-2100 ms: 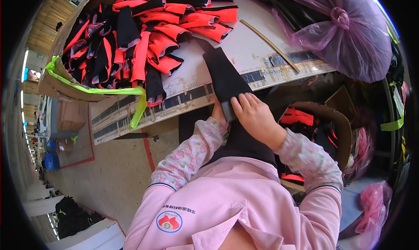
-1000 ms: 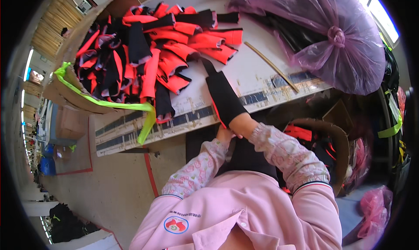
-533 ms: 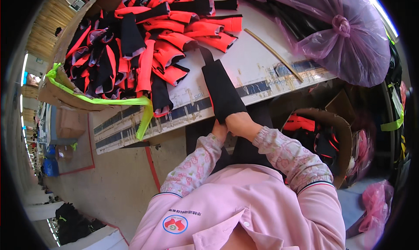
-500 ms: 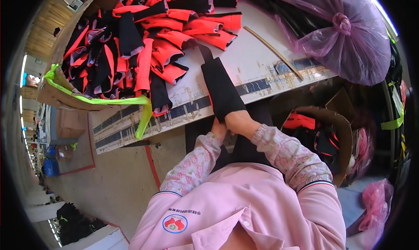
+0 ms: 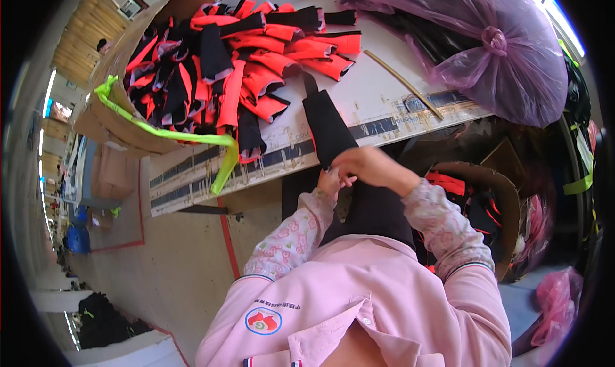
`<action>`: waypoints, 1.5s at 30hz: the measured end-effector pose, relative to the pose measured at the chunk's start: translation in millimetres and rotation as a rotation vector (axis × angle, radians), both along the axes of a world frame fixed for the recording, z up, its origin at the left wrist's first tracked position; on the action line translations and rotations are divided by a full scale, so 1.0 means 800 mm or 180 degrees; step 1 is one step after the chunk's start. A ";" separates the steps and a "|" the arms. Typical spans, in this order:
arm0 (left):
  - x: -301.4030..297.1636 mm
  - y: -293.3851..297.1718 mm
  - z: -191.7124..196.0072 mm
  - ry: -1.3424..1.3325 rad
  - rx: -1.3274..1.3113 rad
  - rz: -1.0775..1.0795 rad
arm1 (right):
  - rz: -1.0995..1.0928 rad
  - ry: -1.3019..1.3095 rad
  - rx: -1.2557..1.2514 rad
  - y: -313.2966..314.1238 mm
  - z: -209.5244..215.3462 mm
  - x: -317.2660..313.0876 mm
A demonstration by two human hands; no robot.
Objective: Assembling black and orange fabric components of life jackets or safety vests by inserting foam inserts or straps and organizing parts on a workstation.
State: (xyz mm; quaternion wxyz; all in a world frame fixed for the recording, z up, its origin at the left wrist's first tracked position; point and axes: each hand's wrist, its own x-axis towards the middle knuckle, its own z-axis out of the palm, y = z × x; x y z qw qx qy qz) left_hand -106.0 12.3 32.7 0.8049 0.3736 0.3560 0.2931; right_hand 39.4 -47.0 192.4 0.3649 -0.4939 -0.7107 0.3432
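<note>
A flat black fabric sleeve [image 5: 328, 127] with a red edge hangs over the table's near edge, tapering toward me. A narrow dark strip [image 5: 309, 83] sticks out of its far end. At the near end my left hand [image 5: 329, 182] is closed, gripping the sleeve's tip. My right hand [image 5: 375, 167] arches just to the right, slightly blurred, its fingers curled together close to my left fingertips. Whatever those right fingers pinch is hidden. Beyond the sleeve lies a heap of similar red-and-black fabric pieces [image 5: 259, 59].
A cardboard box [image 5: 118, 120] with a yellow-green strip [image 5: 224, 175] borders the heap. On the white table [image 5: 359, 91] lie a thin wooden stick [image 5: 403, 84] and a knotted purple plastic bag [image 5: 512, 66]. Another carton [image 5: 506, 194] of fabric pieces stands low at right.
My right hand has lifted off the sleeve's near end and shifted slightly up and right, its fingers curling. My left hand stays at the tip. The whole view has shifted a little.
</note>
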 end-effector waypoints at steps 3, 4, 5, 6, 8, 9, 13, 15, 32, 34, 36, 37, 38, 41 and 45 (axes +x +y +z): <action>0.019 -0.007 0.043 0.0099 -0.0236 0.0040 | -0.1063 -0.1103 0.0565 -0.002 0.010 0.018; 0.019 -0.006 0.043 0.0156 -0.0254 0.0151 | -0.1086 -0.1474 0.1189 0.007 -0.003 0.012; 0.023 -0.006 0.041 0.0151 -0.0264 0.0127 | -0.1105 -0.1487 0.1175 0.014 -0.023 0.011; 0.026 -0.006 0.040 0.0202 -0.0331 0.0186 | -0.0746 -0.1687 0.1063 0.021 -0.047 0.010; 0.028 -0.007 0.036 0.0272 -0.0414 0.0288 | -0.0342 -0.1854 0.0943 0.028 -0.075 -0.001; 0.033 -0.009 0.036 0.0125 -0.0310 0.0523 | -0.0494 -0.1829 0.0827 0.020 -0.087 -0.013; 0.034 -0.012 0.034 -0.0101 -0.0760 0.0947 | -0.0578 -0.1765 0.0668 0.016 -0.090 -0.017; 0.014 -0.005 -0.013 -0.0031 -0.0076 0.0641 | -0.0500 -0.1738 0.0681 0.022 -0.086 -0.028; -0.028 0.024 0.059 0.0356 -0.1089 -0.0689 | -0.0352 -0.0514 -0.0188 0.045 -0.071 -0.009; -0.024 0.018 0.061 0.0370 -0.1155 -0.0519 | -0.0731 -0.1853 0.0803 0.074 -0.082 -0.018; -0.019 0.020 0.063 0.0630 -0.1020 -0.0531 | -0.0751 -0.2184 0.0770 0.103 -0.089 -0.018; -0.022 0.020 0.057 0.0647 -0.1050 -0.0519 | -0.0828 -0.2283 0.0824 0.117 -0.091 -0.019; -0.024 0.021 0.050 0.0601 -0.0924 -0.0591 | -0.0907 -0.2385 0.0894 0.133 -0.092 -0.020; -0.023 0.023 0.043 0.0673 -0.0709 -0.0633 | -0.1035 -0.2328 0.0769 0.183 -0.094 -0.027; -0.021 0.012 0.038 0.0820 -0.0484 -0.0569 | -0.1174 -0.2250 0.0554 0.224 -0.104 -0.023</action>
